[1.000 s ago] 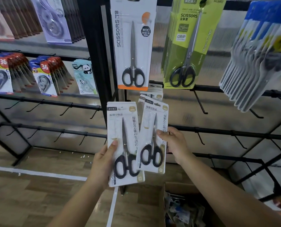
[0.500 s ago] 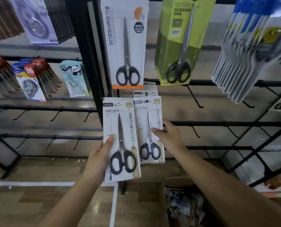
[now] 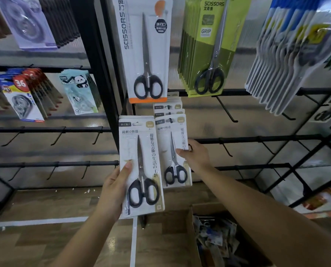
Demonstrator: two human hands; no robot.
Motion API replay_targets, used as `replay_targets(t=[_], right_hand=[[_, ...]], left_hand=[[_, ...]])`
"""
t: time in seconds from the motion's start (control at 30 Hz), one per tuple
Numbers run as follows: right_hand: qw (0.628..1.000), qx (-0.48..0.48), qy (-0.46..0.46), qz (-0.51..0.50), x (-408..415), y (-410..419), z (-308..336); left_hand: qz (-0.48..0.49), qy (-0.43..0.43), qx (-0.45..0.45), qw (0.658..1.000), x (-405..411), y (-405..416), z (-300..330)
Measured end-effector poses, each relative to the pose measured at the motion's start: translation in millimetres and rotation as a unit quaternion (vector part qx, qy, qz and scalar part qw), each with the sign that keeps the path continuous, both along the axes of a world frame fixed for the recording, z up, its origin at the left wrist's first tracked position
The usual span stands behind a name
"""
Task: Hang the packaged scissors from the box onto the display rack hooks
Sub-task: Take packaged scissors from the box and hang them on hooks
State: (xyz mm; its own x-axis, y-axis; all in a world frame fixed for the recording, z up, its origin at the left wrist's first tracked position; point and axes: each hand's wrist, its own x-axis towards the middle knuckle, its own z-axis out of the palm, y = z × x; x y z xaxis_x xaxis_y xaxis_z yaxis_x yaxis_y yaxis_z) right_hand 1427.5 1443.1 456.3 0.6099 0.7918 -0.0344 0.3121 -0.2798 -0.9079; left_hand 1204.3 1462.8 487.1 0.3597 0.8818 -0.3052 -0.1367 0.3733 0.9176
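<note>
White card pack of scissors is pinched at its right edge by the right hand, thumb across the front. Its hang slot sits at the hook, in front of two matching packs. Whether it is fully seated, I cannot tell. Left hand grips a second, larger pack by its lower left edge, held off the rack. Box is on the floor below, with stock inside. Step: hanging the right pack. Next, probably: push it back along the hook, release, then line the left pack's slot up on a hook.
</note>
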Motion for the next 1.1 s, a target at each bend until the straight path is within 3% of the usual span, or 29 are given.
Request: replay_targets(t=[0.23, 0.37, 0.43, 0.63, 0.8, 0.97, 1.1], right_hand=[[0.998, -0.059, 0.003, -0.008, -2.2, 9.5, -2.1], [0.983, -0.015, 0.178, 0.032, -10.9, 4.2, -5.0], [0.981, -0.001, 0.193, 0.034, -12.2, 1.1, -6.5], [0.983, 0.044, 0.177, 0.034, -8.8, -9.1, -4.5], [0.991, 0.085, 0.107, -0.009, -7.9, -10.1, 1.2], [0.997, 0.038, 0.050, -0.044, -8.5, 11.6, 13.8], [0.995, -0.005, 0.057, -0.077, -0.5, 39.7, 26.6]], left_hand=[[0.007, -0.012, -0.001, 1.000, 3.0, -6.3, 4.4], [0.013, -0.013, -0.006, 1.000, 3.3, -8.9, 4.6], [0.015, -0.002, -0.002, 1.000, 2.8, -8.4, 3.5], [0.024, 0.000, -0.003, 1.000, 3.5, -6.1, -1.2], [0.019, -0.004, -0.004, 1.000, 6.3, -5.2, -5.6], [0.009, 0.000, -0.005, 1.000, 9.2, -2.7, -6.6], [-0.006, 0.002, 0.009, 1.000, 10.0, -0.7, -4.4]])
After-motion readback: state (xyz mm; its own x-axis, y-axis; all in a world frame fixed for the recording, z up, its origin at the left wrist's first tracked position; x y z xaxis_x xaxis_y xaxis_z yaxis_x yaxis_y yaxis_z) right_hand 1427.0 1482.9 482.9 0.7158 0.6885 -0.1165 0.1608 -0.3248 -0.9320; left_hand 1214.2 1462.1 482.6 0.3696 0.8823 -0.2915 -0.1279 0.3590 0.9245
